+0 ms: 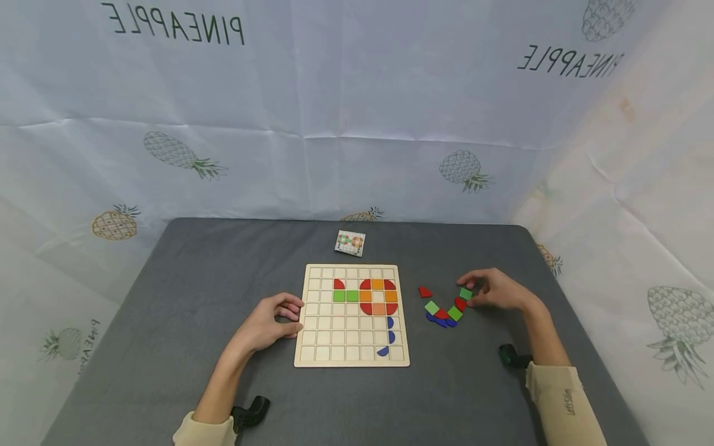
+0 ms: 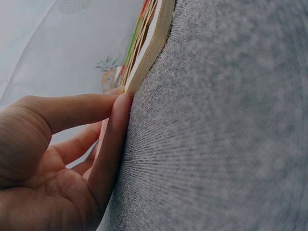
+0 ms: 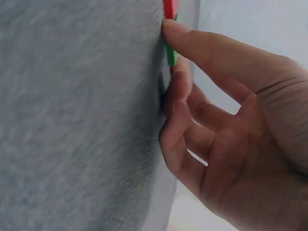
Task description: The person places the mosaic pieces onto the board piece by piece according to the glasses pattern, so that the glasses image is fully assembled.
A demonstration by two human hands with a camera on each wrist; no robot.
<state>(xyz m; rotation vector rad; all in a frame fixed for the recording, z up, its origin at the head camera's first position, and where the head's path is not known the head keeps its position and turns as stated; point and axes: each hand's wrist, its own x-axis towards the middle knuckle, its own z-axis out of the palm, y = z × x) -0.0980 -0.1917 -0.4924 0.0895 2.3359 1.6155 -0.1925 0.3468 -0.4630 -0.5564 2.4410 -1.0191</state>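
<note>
On the white cloth (image 1: 334, 93) in front of me I read "PINEAPPLE" in dark capitals, mirror-reversed: one word (image 1: 173, 25) at upper left, another (image 1: 571, 62) at upper right. Low on my left, a third, steeply slanted line of lettering (image 1: 90, 344) shows "PINEAPP", its end unclear. My right sleeve (image 1: 566, 396) bears dark print that looks like "LetsSlim".
</note>
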